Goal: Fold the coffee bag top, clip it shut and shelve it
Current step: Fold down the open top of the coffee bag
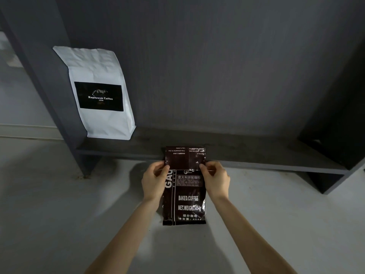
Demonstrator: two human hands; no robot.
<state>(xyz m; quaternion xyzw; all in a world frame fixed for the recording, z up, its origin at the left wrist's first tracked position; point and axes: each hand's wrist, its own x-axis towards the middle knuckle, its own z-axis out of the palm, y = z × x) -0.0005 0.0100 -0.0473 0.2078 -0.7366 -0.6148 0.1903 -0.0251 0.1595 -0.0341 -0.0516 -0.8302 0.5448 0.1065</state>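
A dark brown coffee bag with white print "BAKED:COFFEE" hangs upright in front of me, just before the shelf edge. Its top flap is folded over toward me, showing upside-down print. My left hand pinches the bag's left edge at the fold line. At the right edge, my right hand pinches the same fold. No clip is visible.
A low dark grey shelf runs across the middle, with side panels at left and right. A white coffee bag with a black label stands at the shelf's left end against the back wall. Pale floor lies below.
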